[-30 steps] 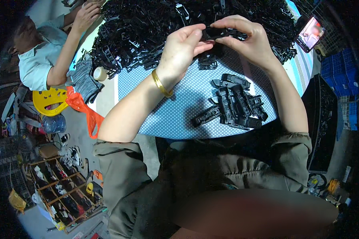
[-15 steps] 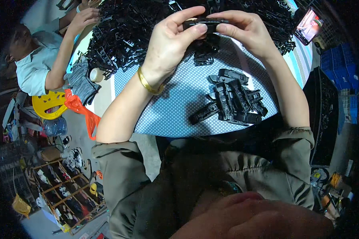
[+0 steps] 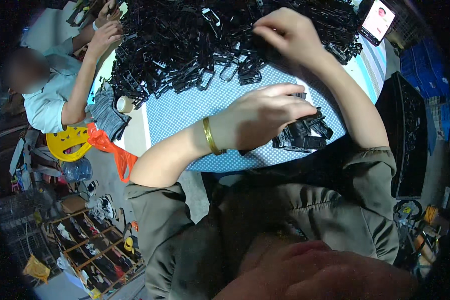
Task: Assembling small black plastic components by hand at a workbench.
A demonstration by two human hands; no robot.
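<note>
My left hand [image 3: 265, 115], with a gold bracelet [image 3: 211, 136] at the wrist, reaches over a small pile of black plastic parts [image 3: 300, 140] near the table's front edge. Its fingers are stretched out and apart, with their tips at the top of the pile; the palm side is hidden. Farther out, my right hand [image 3: 297, 37] hovers at the near side of a large heap of black plastic parts [image 3: 185, 55]. Thumb and forefinger stand apart there, with nothing visible between them.
The table wears a blue dotted cloth [image 3: 175, 115]. A lit phone [image 3: 377, 22] stands at the back right. On the left are a tape roll [image 3: 124, 104], a grey cloth [image 3: 107, 112], a red plastic bag [image 3: 116, 152], a yellow stool [image 3: 67, 145] and a seated person [image 3: 60, 95].
My hands have parted. The left came down and right to the small pile from the black part both were holding; the right moved toward the heap and no longer holds that part.
</note>
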